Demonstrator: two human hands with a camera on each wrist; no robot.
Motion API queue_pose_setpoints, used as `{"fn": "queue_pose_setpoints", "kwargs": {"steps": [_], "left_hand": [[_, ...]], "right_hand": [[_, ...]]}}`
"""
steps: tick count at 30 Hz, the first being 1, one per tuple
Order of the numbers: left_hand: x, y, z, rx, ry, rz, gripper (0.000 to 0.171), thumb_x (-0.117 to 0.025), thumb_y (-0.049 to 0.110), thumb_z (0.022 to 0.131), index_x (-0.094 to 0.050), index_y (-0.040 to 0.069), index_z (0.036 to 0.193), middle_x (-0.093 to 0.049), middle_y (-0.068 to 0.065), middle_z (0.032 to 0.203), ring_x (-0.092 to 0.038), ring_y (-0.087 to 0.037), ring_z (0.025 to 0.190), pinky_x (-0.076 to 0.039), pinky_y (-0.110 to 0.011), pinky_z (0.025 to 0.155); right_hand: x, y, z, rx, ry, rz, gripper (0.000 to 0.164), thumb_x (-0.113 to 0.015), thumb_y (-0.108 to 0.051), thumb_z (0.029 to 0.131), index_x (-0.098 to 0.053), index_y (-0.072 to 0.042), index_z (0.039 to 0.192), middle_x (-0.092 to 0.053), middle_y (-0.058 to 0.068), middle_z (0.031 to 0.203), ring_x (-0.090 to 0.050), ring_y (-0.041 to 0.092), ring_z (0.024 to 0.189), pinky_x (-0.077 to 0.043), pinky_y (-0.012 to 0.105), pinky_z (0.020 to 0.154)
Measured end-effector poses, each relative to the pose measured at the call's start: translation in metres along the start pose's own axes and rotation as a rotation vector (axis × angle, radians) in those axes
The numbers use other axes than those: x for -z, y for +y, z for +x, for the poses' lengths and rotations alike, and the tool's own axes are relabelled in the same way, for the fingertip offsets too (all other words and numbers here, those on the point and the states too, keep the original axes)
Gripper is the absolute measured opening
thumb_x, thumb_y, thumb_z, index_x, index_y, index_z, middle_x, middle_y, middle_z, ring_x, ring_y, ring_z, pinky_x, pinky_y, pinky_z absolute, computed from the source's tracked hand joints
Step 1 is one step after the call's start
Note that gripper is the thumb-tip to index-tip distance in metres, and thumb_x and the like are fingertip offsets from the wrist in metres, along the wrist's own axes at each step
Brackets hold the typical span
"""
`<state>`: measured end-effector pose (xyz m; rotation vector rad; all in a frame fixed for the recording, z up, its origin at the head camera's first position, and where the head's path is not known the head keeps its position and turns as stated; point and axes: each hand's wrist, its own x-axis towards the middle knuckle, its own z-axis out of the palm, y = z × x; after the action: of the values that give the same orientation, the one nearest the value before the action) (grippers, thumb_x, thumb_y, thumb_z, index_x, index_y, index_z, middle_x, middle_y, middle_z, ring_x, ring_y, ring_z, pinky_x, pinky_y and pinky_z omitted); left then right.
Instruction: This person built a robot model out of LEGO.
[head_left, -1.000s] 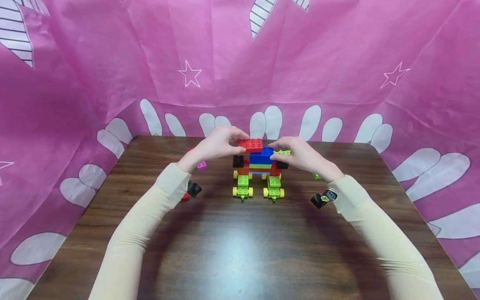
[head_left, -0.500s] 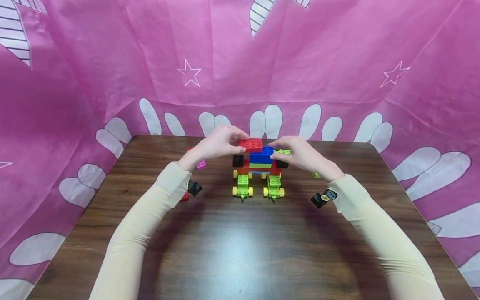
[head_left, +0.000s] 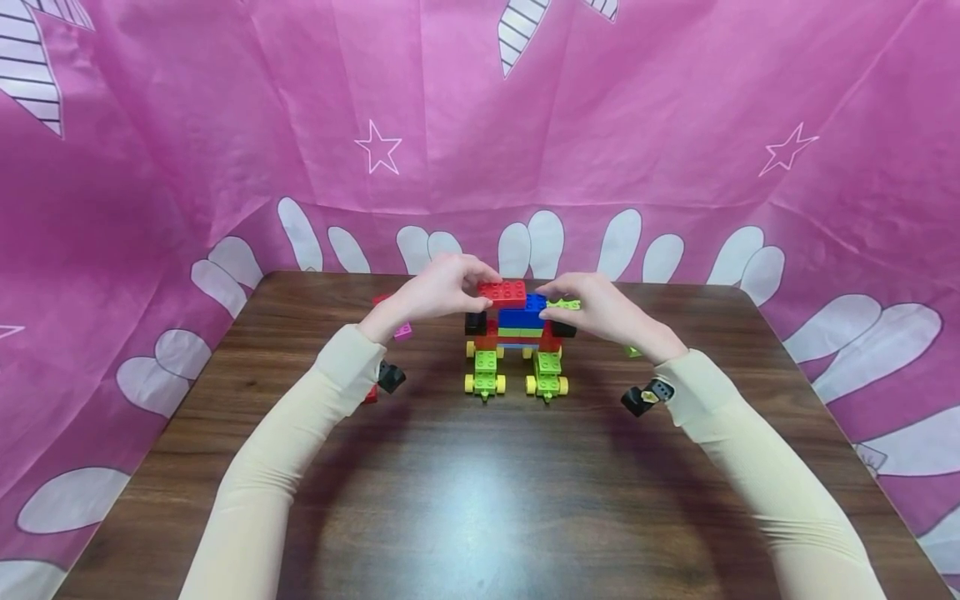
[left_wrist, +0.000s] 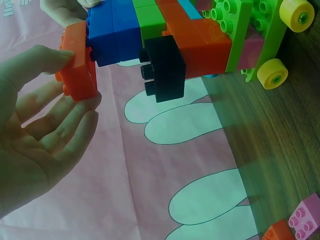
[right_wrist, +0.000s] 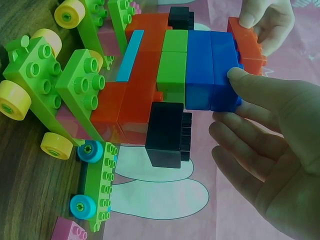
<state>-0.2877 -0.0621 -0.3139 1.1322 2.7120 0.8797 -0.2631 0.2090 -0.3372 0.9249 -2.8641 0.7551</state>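
Note:
My left hand [head_left: 448, 287] pinches a red building brick [head_left: 504, 292] between thumb and fingers. In the left wrist view this brick [left_wrist: 79, 62] lies right at the studs of the upper blue brick, reaching out past its left end. My right hand [head_left: 596, 306] pinches the right end of the blue bricks [right_wrist: 210, 70], thumb on the near side and fingers on the far side. These blue bricks top a tall model of green, red and black bricks, standing on green wheeled bases [head_left: 486, 373] with yellow wheels. Black bricks [left_wrist: 167, 70] stick out on both sides.
Behind the right hand is a green wheeled base [right_wrist: 100, 185] with blue wheels. Loose bricks lie at the left, a pink brick [head_left: 403, 332] and a red one [head_left: 371, 395] among them. A pink patterned cloth [head_left: 480, 167] hangs behind the brown table [head_left: 480, 500].
My left hand and the red brick have shifted slightly down and to the right, over the blue bricks. The right hand and the model have stayed in place.

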Motion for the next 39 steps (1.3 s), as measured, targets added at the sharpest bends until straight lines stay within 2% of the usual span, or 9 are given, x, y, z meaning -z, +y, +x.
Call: {"fn": "queue_pose_setpoints", "kwargs": {"steps": [11, 19, 33, 39], "left_hand": [[0.001, 0.004, 0.001, -0.013, -0.003, 0.069, 0.036, -0.072, 0.017, 0.088, -0.07, 0.006, 0.122, -0.071, -0.009, 0.111, -0.066, -0.021, 0.094, -0.057, -0.032, 0.084], [0.002, 0.003, 0.003, -0.009, -0.008, 0.063, 0.036, -0.072, 0.017, 0.087, -0.07, 0.008, 0.121, -0.071, -0.008, 0.11, -0.064, -0.02, 0.093, -0.056, -0.032, 0.083], [0.003, 0.003, 0.003, -0.039, -0.007, 0.059, 0.032, -0.071, 0.017, 0.087, -0.071, 0.006, 0.118, -0.072, -0.009, 0.107, -0.065, -0.02, 0.089, -0.056, -0.032, 0.081], [0.005, 0.002, 0.003, -0.036, -0.004, 0.04, 0.033, -0.071, 0.016, 0.088, -0.071, 0.006, 0.119, -0.071, -0.01, 0.108, -0.065, -0.022, 0.091, -0.057, -0.032, 0.081]], "right_hand": [[0.0, -0.001, 0.0, 0.006, 0.002, 0.0, 0.041, -0.074, -0.026, 0.09, -0.068, -0.008, 0.126, -0.074, 0.009, 0.114, -0.069, 0.024, 0.105, -0.057, 0.044, 0.093], [0.002, -0.003, 0.001, -0.001, 0.012, -0.01, 0.041, -0.076, -0.026, 0.088, -0.069, -0.009, 0.124, -0.074, 0.008, 0.113, -0.069, 0.024, 0.105, -0.057, 0.044, 0.093], [0.0, -0.014, 0.019, 0.118, 0.094, 0.022, 0.035, -0.074, -0.025, 0.089, -0.07, -0.009, 0.12, -0.074, 0.008, 0.112, -0.069, 0.021, 0.104, -0.056, 0.042, 0.093], [0.0, -0.014, 0.023, 0.129, 0.098, 0.025, 0.032, -0.075, -0.023, 0.088, -0.072, -0.008, 0.116, -0.076, 0.006, 0.107, -0.07, 0.02, 0.1, -0.058, 0.039, 0.089]]}}
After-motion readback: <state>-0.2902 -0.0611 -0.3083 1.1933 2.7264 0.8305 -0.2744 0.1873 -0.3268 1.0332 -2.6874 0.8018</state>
